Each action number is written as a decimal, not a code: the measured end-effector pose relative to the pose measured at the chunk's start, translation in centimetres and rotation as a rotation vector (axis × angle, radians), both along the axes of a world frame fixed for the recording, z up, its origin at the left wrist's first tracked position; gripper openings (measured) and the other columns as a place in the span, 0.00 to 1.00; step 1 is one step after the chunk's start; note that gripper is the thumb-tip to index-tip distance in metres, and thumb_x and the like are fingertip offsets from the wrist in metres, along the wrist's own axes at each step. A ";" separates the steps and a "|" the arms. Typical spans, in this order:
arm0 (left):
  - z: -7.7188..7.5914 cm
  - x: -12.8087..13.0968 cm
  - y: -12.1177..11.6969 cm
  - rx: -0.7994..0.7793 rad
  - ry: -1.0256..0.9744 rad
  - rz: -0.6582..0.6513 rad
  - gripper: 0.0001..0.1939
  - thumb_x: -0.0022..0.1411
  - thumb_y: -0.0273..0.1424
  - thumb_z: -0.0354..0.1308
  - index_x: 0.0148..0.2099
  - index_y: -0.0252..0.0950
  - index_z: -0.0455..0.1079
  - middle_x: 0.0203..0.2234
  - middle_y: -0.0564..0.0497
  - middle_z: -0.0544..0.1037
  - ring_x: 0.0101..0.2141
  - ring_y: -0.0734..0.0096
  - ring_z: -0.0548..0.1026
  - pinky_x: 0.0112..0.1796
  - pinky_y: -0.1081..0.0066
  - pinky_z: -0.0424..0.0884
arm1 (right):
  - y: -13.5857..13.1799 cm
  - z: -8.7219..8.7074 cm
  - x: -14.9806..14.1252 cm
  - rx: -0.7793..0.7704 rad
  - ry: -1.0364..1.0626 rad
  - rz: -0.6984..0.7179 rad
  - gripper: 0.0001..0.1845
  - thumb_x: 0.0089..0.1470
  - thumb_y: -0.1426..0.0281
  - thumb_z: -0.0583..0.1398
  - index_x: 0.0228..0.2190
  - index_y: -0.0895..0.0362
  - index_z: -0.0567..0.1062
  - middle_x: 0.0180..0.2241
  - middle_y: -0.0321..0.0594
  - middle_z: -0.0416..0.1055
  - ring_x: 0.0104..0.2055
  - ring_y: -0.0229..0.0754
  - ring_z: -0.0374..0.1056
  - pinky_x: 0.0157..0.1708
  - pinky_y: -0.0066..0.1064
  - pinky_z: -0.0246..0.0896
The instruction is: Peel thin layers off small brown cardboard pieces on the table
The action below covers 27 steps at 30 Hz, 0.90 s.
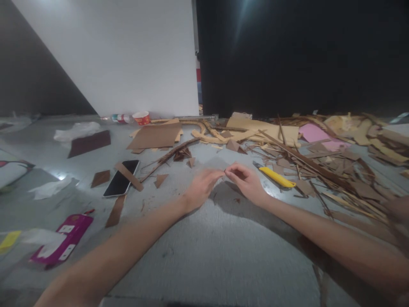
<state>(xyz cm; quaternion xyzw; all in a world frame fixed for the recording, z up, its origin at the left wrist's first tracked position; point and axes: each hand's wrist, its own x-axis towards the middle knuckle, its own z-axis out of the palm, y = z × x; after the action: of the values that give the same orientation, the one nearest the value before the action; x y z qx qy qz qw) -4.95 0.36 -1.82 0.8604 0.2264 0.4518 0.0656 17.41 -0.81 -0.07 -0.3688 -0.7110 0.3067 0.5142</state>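
Both my hands meet over the middle of the grey table [204,256]. My left hand [202,187] is closed, its fingertips pinched together and slightly blurred. Against it, my right hand [245,179] pinches too, with a tiny dark bit showing at the fingertips; what it is I cannot make out. Just right of my right hand lies a yellow utility knife [277,176], its blade end pointing up and left. Beyond my left hand, a brown braided strip [174,154] rests among small brown scraps [161,180].
A phone [119,184] with a brown strip [128,175] across it and a purple case [65,238] lie left. Brown sheets [155,135], a paper cup [141,118] and a bottle [121,118] are at the back. Cut strips [319,170] pile up on the right.
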 end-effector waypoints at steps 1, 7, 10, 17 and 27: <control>0.0 0.0 0.0 -0.002 -0.006 -0.011 0.16 0.83 0.29 0.48 0.66 0.45 0.69 0.52 0.47 0.83 0.53 0.68 0.81 0.54 0.63 0.78 | 0.0 0.0 -0.1 -0.016 0.015 -0.032 0.16 0.70 0.54 0.64 0.37 0.53 0.80 0.33 0.38 0.75 0.35 0.42 0.70 0.34 0.33 0.67; -0.1 -0.1 0.0 -0.018 0.001 -0.023 0.17 0.83 0.30 0.47 0.67 0.45 0.68 0.52 0.46 0.83 0.52 0.67 0.81 0.54 0.63 0.77 | -0.4 -0.1 -0.3 0.105 -0.019 -0.153 0.12 0.69 0.58 0.66 0.35 0.53 0.81 0.30 0.38 0.73 0.33 0.42 0.68 0.35 0.35 0.64; -0.2 0.0 0.0 -0.048 -0.008 0.005 0.16 0.84 0.32 0.47 0.64 0.43 0.71 0.50 0.45 0.84 0.51 0.67 0.82 0.54 0.63 0.78 | -0.7 0.0 -0.4 0.212 -0.035 -0.180 0.09 0.70 0.62 0.65 0.37 0.53 0.81 0.30 0.38 0.74 0.33 0.42 0.69 0.36 0.35 0.66; 0.1 0.2 -0.4 -0.115 -0.025 0.073 0.16 0.84 0.36 0.48 0.61 0.42 0.74 0.50 0.46 0.85 0.51 0.65 0.83 0.54 0.62 0.80 | -0.7 -0.1 -0.4 0.420 -0.059 -0.157 0.06 0.70 0.70 0.65 0.45 0.52 0.84 0.32 0.38 0.76 0.33 0.40 0.71 0.34 0.33 0.70; 0.5 0.5 -0.7 -0.110 -0.043 0.102 0.17 0.84 0.38 0.48 0.60 0.40 0.75 0.49 0.46 0.85 0.51 0.65 0.84 0.54 0.63 0.81 | -0.7 0.0 -0.5 0.523 -0.080 -0.212 0.05 0.68 0.71 0.66 0.45 0.52 0.83 0.31 0.37 0.74 0.32 0.41 0.70 0.33 0.34 0.71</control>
<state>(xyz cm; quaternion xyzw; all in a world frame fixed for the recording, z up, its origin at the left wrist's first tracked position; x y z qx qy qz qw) -4.41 -0.35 -1.37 0.8330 0.2928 0.4598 0.0944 16.90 -1.50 -0.05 -0.3078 -0.7432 0.0424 0.5926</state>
